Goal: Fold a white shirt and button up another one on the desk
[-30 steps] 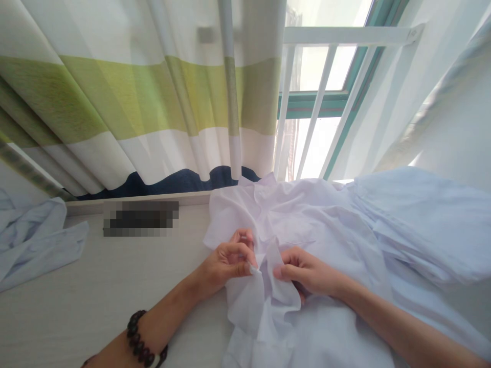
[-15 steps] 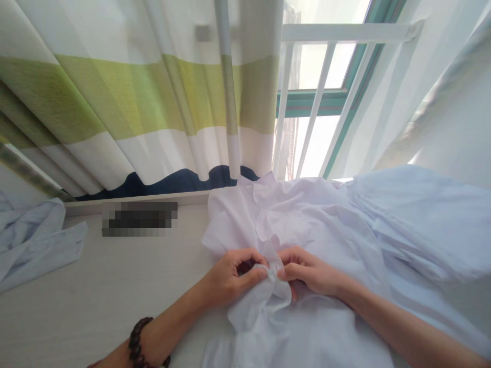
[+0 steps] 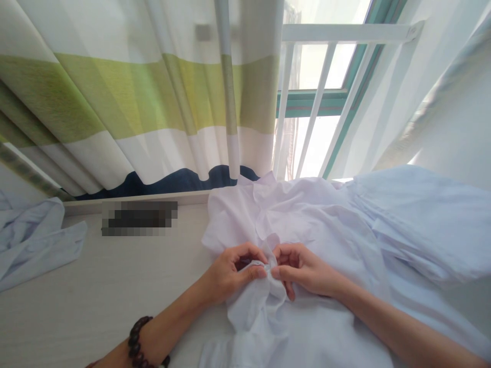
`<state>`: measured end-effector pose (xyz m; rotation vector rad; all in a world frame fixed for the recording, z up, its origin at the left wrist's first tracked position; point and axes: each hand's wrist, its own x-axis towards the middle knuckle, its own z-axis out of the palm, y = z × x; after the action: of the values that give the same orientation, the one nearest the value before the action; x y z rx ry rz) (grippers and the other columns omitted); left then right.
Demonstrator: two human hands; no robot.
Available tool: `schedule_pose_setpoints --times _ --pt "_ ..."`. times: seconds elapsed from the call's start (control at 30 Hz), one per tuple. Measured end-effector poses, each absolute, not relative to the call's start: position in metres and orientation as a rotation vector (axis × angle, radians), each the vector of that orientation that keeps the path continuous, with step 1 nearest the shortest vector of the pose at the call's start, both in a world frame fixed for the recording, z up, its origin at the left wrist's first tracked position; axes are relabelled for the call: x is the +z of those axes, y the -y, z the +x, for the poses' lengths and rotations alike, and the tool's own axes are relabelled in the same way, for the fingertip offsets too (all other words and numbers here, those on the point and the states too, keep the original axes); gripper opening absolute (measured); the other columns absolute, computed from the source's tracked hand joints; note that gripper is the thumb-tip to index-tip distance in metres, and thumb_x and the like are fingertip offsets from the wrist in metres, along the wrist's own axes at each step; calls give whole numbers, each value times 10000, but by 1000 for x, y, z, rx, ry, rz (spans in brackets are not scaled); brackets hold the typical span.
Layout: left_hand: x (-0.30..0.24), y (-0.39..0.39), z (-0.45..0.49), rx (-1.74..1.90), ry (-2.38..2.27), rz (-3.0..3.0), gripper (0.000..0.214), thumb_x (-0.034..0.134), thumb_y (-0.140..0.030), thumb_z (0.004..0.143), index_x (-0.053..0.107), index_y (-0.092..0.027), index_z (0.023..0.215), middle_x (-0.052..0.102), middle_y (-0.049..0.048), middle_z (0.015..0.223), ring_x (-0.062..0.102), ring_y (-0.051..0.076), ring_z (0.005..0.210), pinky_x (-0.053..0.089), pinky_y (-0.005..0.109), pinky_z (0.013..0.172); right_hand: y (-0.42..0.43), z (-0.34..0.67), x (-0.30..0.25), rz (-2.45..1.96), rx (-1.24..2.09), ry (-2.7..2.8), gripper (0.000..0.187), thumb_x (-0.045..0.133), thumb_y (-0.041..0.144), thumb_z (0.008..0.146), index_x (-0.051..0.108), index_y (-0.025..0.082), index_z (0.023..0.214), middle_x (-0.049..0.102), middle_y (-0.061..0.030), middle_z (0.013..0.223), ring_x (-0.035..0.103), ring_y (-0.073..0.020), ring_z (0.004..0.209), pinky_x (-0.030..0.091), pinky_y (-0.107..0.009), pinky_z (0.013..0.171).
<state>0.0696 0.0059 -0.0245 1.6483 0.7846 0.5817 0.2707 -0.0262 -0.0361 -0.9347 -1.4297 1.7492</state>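
Note:
A white shirt [image 3: 314, 225] lies spread over the pale surface, with its front edge gathered up in the middle. My left hand [image 3: 233, 271] pinches that edge between thumb and fingers. Just to the right, my right hand [image 3: 303, 268] grips the same strip of cloth, its thumb close to the left thumb. The fabric bunches between the two hands and hangs in folds below them. Whether a button sits between the fingertips is too small to tell. A dark beaded bracelet [image 3: 136, 340] circles my left wrist.
Another piece of white clothing [image 3: 38, 240] lies crumpled at the left. A blurred-out dark object [image 3: 140, 219] rests near the raised back edge [image 3: 192, 198]. Behind hang a white and green curtain [image 3: 134, 97] and a white railing [image 3: 345, 33] before a window. Folded pale cloth [image 3: 429, 220] lies at right.
My right hand has shifted slightly left, bringing its thumb nearer the left one. The cloth strip between them has moved a little left too. Both hands keep their hold.

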Motion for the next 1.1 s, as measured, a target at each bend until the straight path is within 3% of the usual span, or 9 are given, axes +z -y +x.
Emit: schedule_pose_setpoints --times 0.37,0.57,0.77,1.1 --pt "-29 -7 71 654 -817 1630 154 714 -286 733 655 -170 814 659 -12 772 575 130 732 439 227 700 26 272 -34 -883 1732 1453 288 709 399 752 565 150 722 598 49 487 564 -88 419 429 -195 439" --pt "-28 -6 70 656 -795 1685 109 674 -265 787 667 -181 857 686 -6 871 605 142 819 446 233 766 25 272 -37 -893 1745 1384 318 743 399 729 562 150 807 619 43 580 596 -97 466 459 -206 474" --pt "-25 -6 70 639 -864 1728 164 660 -323 801 667 -168 853 679 1 804 594 148 760 442 239 705 24 271 -35 -947 1764 1311 337 760 400 695 541 160 783 620 47 561 597 -105 442 469 -216 464" --pt "-30 -7 69 667 -831 1716 162 661 -334 813 674 -178 854 702 2 834 614 149 784 449 244 723 25 270 -31 -980 1807 1225 205 656 336 713 597 144 756 662 -1 564 641 -142 487 513 -248 490"
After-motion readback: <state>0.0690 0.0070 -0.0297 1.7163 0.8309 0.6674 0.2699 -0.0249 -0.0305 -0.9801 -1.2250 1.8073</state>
